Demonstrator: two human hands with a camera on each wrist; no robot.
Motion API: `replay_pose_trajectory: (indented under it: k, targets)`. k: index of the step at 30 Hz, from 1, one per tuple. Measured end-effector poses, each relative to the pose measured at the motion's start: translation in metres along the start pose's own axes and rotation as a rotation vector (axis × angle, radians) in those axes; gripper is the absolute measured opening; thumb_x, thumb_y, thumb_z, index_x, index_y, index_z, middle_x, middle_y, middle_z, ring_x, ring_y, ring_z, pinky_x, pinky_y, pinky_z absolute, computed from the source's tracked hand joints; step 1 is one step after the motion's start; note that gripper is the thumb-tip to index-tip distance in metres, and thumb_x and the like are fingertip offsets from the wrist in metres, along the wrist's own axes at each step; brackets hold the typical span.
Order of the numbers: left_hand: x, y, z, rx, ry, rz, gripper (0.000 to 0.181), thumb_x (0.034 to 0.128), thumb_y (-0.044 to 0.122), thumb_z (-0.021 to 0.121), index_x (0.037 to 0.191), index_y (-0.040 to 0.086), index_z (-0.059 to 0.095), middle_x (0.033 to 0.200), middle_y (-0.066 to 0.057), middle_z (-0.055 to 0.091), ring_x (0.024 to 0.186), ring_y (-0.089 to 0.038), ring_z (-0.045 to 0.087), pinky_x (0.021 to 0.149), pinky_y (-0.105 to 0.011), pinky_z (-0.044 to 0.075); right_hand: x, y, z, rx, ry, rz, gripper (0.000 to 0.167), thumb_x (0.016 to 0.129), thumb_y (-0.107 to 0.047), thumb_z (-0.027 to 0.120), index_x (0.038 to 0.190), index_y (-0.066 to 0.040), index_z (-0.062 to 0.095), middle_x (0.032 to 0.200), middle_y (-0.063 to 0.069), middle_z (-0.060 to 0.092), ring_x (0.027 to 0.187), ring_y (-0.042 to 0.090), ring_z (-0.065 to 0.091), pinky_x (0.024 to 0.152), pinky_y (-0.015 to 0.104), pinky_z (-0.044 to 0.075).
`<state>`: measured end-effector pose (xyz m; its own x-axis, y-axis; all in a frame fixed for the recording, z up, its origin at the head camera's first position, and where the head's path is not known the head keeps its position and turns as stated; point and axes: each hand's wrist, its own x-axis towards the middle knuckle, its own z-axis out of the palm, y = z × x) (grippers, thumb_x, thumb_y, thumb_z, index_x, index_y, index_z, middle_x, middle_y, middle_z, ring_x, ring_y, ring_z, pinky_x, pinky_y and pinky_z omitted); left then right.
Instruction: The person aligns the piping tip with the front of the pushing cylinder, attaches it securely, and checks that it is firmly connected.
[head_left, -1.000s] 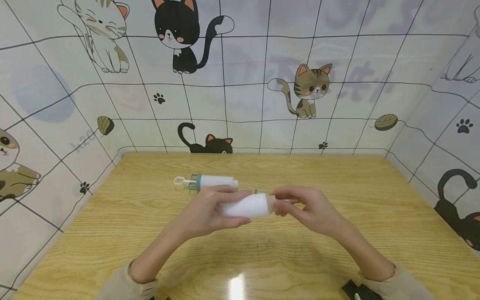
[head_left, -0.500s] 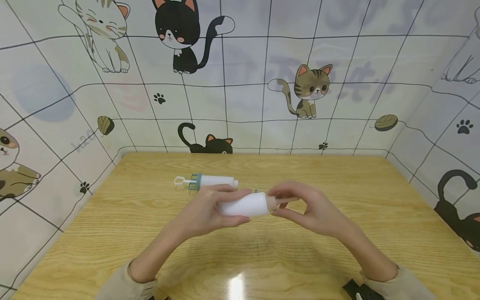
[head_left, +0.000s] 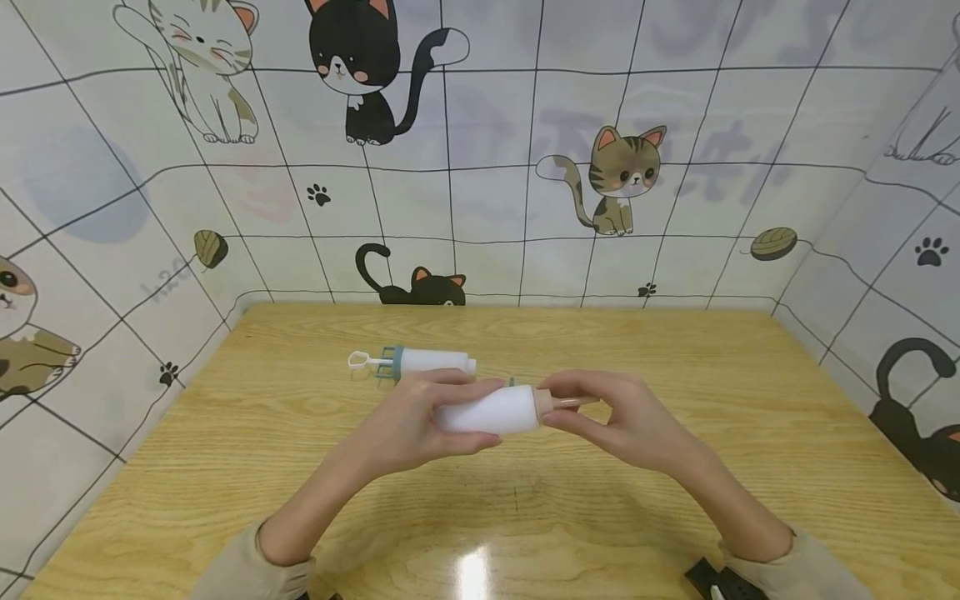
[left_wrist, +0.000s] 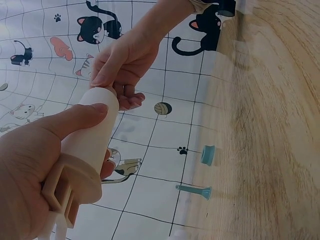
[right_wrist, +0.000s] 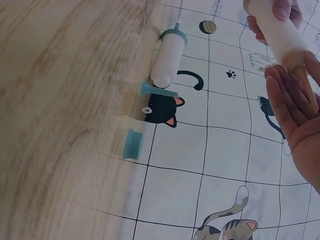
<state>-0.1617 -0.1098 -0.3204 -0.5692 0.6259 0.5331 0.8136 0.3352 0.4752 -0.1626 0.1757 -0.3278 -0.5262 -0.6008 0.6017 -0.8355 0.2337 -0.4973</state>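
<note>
My left hand (head_left: 408,425) grips the white barrel (head_left: 491,410) of a syringe-like dispenser, held level above the table. A beige collar with open side handles (left_wrist: 80,177) sits at its rear end in the left wrist view. At the barrel's front is a beige ring cap (head_left: 543,404), from which a slim beige nozzle (head_left: 573,402) sticks out to the right. Thumb and fingers of my right hand (head_left: 626,421) pinch around that cap. In the right wrist view the nozzle (right_wrist: 306,85) lies along the right palm, its tip partly hidden.
A second white dispenser (head_left: 435,361) with a teal collar and white pull loop lies on the wooden table (head_left: 637,342), behind the left hand. Close by are a teal ring (right_wrist: 133,144) and a teal flared nozzle (right_wrist: 157,91). A cat-print cloth (head_left: 495,192) backs the table.
My right fingers shift around the beige cap: they spread and lift slightly, then settle on it again. The left hand and the barrel stay put.
</note>
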Motion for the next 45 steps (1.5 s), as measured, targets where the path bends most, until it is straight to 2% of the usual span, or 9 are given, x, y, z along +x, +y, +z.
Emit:
replay_pose_trajectory:
  k: [8,13,16,20,23,28,32,40,45]
  targets:
    - [0.0005,0.0003,-0.0006,0.009,-0.003,0.008,0.051,0.08,0.022,0.088,0.126,0.008,0.072,0.108,-0.006,0.072,0.092,-0.014,0.066,0.075,-0.023,0.056,0.0,-0.0006,0.0014,0.006,-0.009,0.01,0.031,0.089,0.003,0.073,0.118,-0.006,0.069,0.111,0.007,0.073,0.095,0.018,0.072,0.079,0.031,0.059]
    - [0.0003,-0.0004,-0.0013,-0.018,0.0,0.009,0.051,0.0792,0.022,0.089,0.125,0.008,0.073,0.108,-0.005,0.072,0.092,-0.013,0.065,0.074,-0.022,0.056,0.0005,-0.001,0.0006,0.017,-0.007,0.0,0.039,0.087,-0.001,0.077,0.123,-0.007,0.066,0.114,0.005,0.072,0.097,0.017,0.071,0.08,0.031,0.059]
    - [0.0001,-0.0003,-0.0021,-0.043,0.005,0.007,0.051,0.0786,0.021,0.089,0.125,0.008,0.073,0.108,-0.006,0.072,0.091,-0.013,0.065,0.072,-0.022,0.056,0.0019,-0.0011,0.0003,0.033,-0.002,-0.056,0.039,0.089,-0.004,0.077,0.126,-0.005,0.064,0.116,0.007,0.071,0.097,0.017,0.071,0.08,0.03,0.059]
    - [-0.0001,-0.0002,-0.0029,-0.07,0.004,0.002,0.051,0.0786,0.021,0.089,0.125,0.008,0.072,0.11,-0.007,0.073,0.091,-0.013,0.066,0.071,-0.022,0.056,0.0031,-0.0006,0.0006,0.04,0.02,-0.125,0.03,0.097,-0.014,0.07,0.124,-0.003,0.065,0.113,0.01,0.072,0.095,0.018,0.071,0.079,0.029,0.059]
    - [-0.0002,-0.0003,-0.0029,-0.085,-0.003,-0.004,0.051,0.0796,0.02,0.088,0.126,0.007,0.072,0.112,-0.007,0.072,0.092,-0.014,0.066,0.072,-0.023,0.057,0.0026,0.0004,0.0014,0.048,0.036,-0.137,0.03,0.1,-0.022,0.066,0.122,-0.002,0.066,0.111,0.011,0.072,0.094,0.018,0.072,0.079,0.029,0.059]
    - [-0.0002,0.0003,-0.0028,-0.09,-0.008,-0.01,0.051,0.0799,0.021,0.088,0.127,0.008,0.072,0.113,-0.007,0.072,0.093,-0.014,0.066,0.072,-0.024,0.057,0.0018,0.0018,0.003,0.047,0.061,-0.164,0.03,0.1,-0.023,0.065,0.12,0.0,0.067,0.108,0.013,0.073,0.091,0.019,0.073,0.077,0.028,0.059]
    - [0.0002,0.0005,-0.0023,-0.083,0.0,0.005,0.051,0.0792,0.02,0.089,0.126,0.006,0.072,0.112,-0.007,0.073,0.092,-0.013,0.066,0.071,-0.023,0.057,0.0007,0.001,0.0032,0.06,0.066,-0.124,0.028,0.099,-0.021,0.067,0.119,-0.001,0.068,0.108,0.012,0.074,0.09,0.018,0.074,0.075,0.027,0.059]
    - [0.0007,0.0032,-0.0016,-0.05,0.013,0.025,0.052,0.0791,0.019,0.089,0.127,0.006,0.071,0.106,-0.005,0.072,0.089,-0.013,0.064,0.072,-0.023,0.056,-0.0026,-0.0016,0.0032,0.141,0.056,0.002,0.029,0.09,0.007,0.071,0.118,0.001,0.068,0.11,0.015,0.073,0.092,0.019,0.074,0.073,0.033,0.06]
    - [0.0006,0.004,-0.0008,0.005,0.021,0.042,0.053,0.0796,0.018,0.088,0.128,0.006,0.07,0.106,-0.006,0.072,0.09,-0.015,0.066,0.075,-0.024,0.056,-0.0036,-0.0043,0.0038,0.184,0.052,0.116,0.027,0.093,0.008,0.067,0.118,0.002,0.067,0.108,0.015,0.073,0.084,0.018,0.074,0.065,0.035,0.061]
